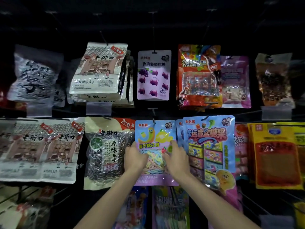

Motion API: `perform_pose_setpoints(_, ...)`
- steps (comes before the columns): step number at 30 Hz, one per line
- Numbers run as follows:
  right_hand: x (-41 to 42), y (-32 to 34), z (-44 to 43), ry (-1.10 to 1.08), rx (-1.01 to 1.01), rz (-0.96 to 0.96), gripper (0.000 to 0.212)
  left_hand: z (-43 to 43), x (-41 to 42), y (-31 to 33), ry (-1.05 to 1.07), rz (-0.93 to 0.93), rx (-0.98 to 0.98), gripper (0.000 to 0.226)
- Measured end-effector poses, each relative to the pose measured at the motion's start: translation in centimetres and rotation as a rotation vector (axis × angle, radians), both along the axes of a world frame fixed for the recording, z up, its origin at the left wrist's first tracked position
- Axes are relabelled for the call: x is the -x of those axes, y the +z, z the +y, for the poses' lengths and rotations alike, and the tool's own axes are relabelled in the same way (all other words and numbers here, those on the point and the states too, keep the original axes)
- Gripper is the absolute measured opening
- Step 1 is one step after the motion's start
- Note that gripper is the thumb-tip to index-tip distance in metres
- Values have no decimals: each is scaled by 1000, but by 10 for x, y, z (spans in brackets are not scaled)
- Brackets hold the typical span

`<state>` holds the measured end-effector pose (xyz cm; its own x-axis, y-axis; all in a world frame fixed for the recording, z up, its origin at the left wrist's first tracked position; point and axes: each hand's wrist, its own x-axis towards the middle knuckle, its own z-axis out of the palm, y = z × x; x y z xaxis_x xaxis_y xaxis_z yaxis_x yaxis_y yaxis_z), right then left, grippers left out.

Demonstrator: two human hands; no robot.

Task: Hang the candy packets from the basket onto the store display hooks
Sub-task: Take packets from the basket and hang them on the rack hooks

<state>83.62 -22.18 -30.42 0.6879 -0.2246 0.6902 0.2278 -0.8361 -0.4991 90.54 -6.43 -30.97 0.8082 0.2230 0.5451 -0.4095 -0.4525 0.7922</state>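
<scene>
Item 1, my forearms: both rise from the bottom edge toward the middle row of the rack.

Item 2, left hand (135, 157): it holds the left edge of the candy packet (154, 136). The fingers curl at that edge and the thumb lies across the clear window.

Item 3, right hand (177, 158): it holds the right edge the same way, fingers bent at the side and thumb on the front. Neither hand is spread wide. Whether the fingertips reach behind the packet, I cannot tell.

Item 4, candy packet: blue on top, pink below, with pastel strips showing in the window. It hangs upright between my two hands. Its top hole sits at the hook (154, 121), well above my grip, which is at mid-height. The hole seems to be threaded on, near the hook's front end.

Item 5, neighbours: a seed bag (105, 152) touches the left side, and a blue sweets packet (209, 146) is just beside the right. The basket is not in view.

Risks, as I judge them:
- The hole sits close to the tip, so letting go before pushing the packet back could let it slide off.
- Because I hold low, a downward tug could tear the hole.
- My wrists are close enough to nudge either neighbour askew.
</scene>
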Motion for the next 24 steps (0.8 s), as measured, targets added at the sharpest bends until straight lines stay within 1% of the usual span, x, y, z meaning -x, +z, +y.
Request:
perform_pose_setpoints(4, -7, -3, -1, -22, 4, -6, 54, -7, -4, -4, 10, 4, 20, 55)
perform_pose_setpoints(7, -10, -4, 0, -12, -17, -25, 59, -11, -3, -4, 13, 20, 38, 79)
perform_pose_setpoints(9, -12, -6, 1, -7, -16, -40, 58, -14, 0, -4, 14, 8, 38, 88)
perform_pose_setpoints(11, -13, -8, 2, -24, 15, -44, 56, -15, 3, -9, 7, -17, -5, 96)
perform_pose_setpoints(13, -12, -10, 2, -51, 69, -37, 57, -17, 9, -16, 14, -57, -102, 102)
perform_pose_setpoints(16, -8, -12, 4, -87, 161, -1, 71, -17, 19, -27, 56, -91, -265, 107)
perform_pose_setpoints(18, -5, -16, 7, -107, 238, 18, 82, -18, 27, -34, 105, -119, -382, 106)
perform_pose_setpoints(21, -5, -24, 9, -112, 345, -14, 86, -18, 32, -44, 185, -165, -538, 101)
perform_pose_setpoints(24, -3, -27, 10, -94, 427, 9, 91, -18, 32, -48, 242, -204, -648, 93)
